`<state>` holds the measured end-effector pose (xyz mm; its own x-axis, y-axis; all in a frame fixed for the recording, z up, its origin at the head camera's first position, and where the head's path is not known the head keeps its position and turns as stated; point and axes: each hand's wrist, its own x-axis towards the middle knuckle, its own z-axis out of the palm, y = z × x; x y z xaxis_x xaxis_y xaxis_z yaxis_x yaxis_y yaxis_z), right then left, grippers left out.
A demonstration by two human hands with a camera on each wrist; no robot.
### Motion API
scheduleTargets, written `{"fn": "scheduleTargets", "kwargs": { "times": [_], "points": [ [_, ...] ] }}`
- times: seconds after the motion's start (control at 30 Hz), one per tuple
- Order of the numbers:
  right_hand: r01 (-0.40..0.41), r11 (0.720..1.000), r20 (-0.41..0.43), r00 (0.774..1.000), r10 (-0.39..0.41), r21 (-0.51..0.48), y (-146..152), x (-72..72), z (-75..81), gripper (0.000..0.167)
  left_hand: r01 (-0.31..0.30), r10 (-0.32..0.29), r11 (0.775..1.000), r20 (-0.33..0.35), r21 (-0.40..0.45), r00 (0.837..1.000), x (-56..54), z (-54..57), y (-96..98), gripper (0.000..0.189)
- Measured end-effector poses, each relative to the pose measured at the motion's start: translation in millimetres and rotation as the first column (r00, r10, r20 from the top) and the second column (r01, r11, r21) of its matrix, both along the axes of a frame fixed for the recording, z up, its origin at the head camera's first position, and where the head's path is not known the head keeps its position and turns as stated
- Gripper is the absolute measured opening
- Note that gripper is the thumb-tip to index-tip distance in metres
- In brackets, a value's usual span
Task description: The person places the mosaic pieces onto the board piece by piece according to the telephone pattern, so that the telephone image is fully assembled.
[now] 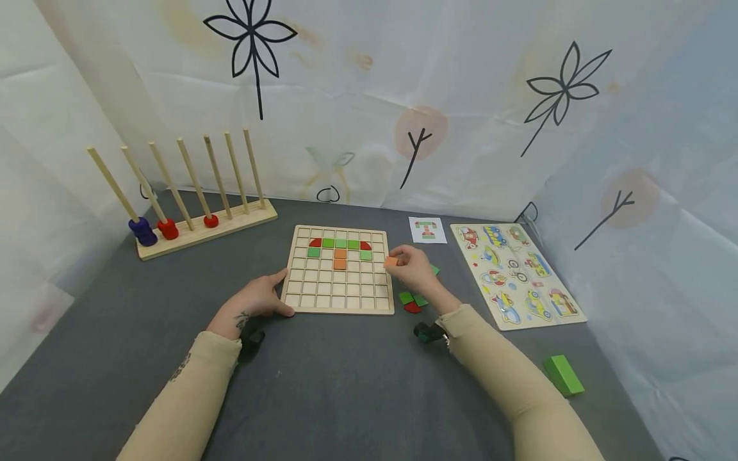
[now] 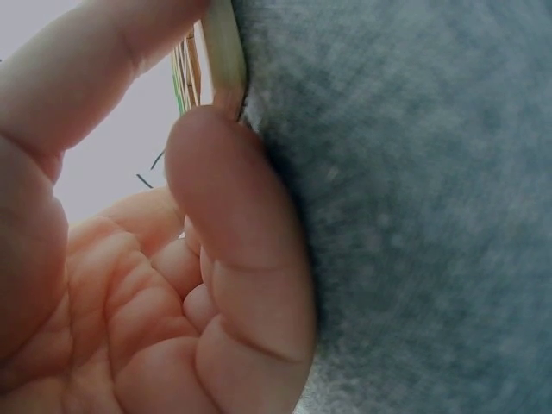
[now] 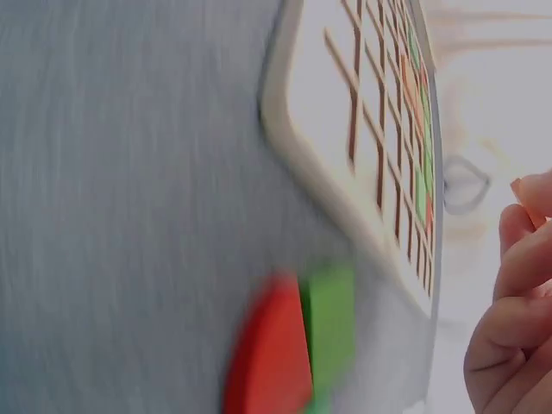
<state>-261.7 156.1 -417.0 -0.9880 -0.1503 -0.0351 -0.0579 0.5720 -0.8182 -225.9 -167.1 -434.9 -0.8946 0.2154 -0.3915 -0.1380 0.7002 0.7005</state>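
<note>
Between the thumb and fingers of my right hand (image 1: 416,269) is a small orange square tile (image 1: 391,261), held just over the right edge of a wooden grid board (image 1: 323,301). Its tip also shows in the right wrist view, in the fingers (image 3: 526,259). My left hand (image 1: 254,302) holds the board at its lower left corner, thumb (image 2: 237,216) against the edge. In the board's upper cells lie a row of green tiles (image 1: 341,243) with a red rounded tile (image 1: 315,242) at each end, more green below, and orange tiles (image 1: 340,258) down the middle.
Right of the board lie loose green tiles (image 1: 406,298) and a red rounded piece (image 1: 412,308). A pattern card (image 1: 428,230) lies behind them. A picture puzzle board (image 1: 519,282) and a green block (image 1: 563,376) are at right, a peg stand (image 1: 230,219) with rings at left.
</note>
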Motion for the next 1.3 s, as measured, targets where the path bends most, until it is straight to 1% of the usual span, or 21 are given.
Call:
{"fn": "scheduleTargets", "kwargs": {
  "times": [0.1, 0.17, 0.23, 0.37, 0.43, 0.53, 0.6, 0.73, 0.97, 1.13, 1.3],
  "points": [
    [0.012, 0.993, 0.046, 0.999, -0.007, -0.117, -15.5, 3.9, -2.6, 0.027, 0.001, -0.001, 1.0, 0.0, 0.005, 1.0, -0.1, -0.4, 0.2, 0.101],
    [0.029, 0.987, 0.064, 0.998, -0.019, -0.158, -25.6, 5.8, -4.9, 0.027, 0.001, -0.001, 1.0, 0.0, 0.005, 1.0, -0.1, -0.5, 0.4, 0.101],
    [0.038, 0.981, 0.077, 0.997, -0.024, -0.19, -35.1, 6.7, -8.1, 0.027, -0.001, 0.001, 1.0, 0.002, 0.003, 1.0, -0.1, -0.3, 0.7, 0.102],
    [0.031, 0.978, 0.09, 0.996, -0.012, -0.205, -51.9, 8.7, -14.0, 0.027, -0.002, 0.002, 1.0, 0.004, 0.005, 1.0, -0.4, -0.2, 1.1, 0.102],
    [0.03, 0.976, 0.113, 0.994, -0.005, -0.217, -59.2, 9.3, -16.6, 0.029, -0.003, 0.003, 1.0, 0.003, 0.006, 1.0, -0.9, -0.5, 1.0, 0.102],
    [0.035, 0.975, 0.138, 0.99, -0.005, -0.218, -68.0, 8.6, -20.7, 0.032, -0.004, 0.004, 1.0, 0.003, 0.006, 1.0, -1.3, -1.1, 0.8, 0.102],
    [0.033, 0.978, 0.137, 0.991, -0.004, -0.205, -72.6, 7.7, -22.4, 0.032, -0.004, 0.004, 1.0, 0.004, 0.009, 1.0, -1.5, -1.3, 0.7, 0.102],
    [0.013, 0.988, 0.113, 0.994, 0.004, -0.151, -78.3, 6.9, -22.9, 0.031, -0.007, 0.007, 1.0, 0.004, 0.014, 1.0, -1.6, -1.4, 1.0, 0.102],
    [0.003, 0.996, 0.126, 0.992, 0.008, -0.087, -82.4, 7.1, -22.2, 0.032, -0.022, 0.022, 1.0, 0.023, 0.005, 1.0, -2.2, -1.2, 0.9, 0.102],
    [0.007, 0.998, 0.127, 0.992, 0.001, -0.063, -84.6, 6.9, -21.8, 0.032, -0.003, 0.003, 1.0, 0.003, 0.018, 1.0, -1.8, -1.4, -1.2, 0.102],
    [0.002, 0.999, 0.124, 0.992, 0.002, -0.035, -86.1, 5.9, -22.9, 0.031, 0.009, -0.008, 0.998, -0.013, 0.059, 1.0, -0.9, -3.0, -3.1, 0.101]
  ]
}}
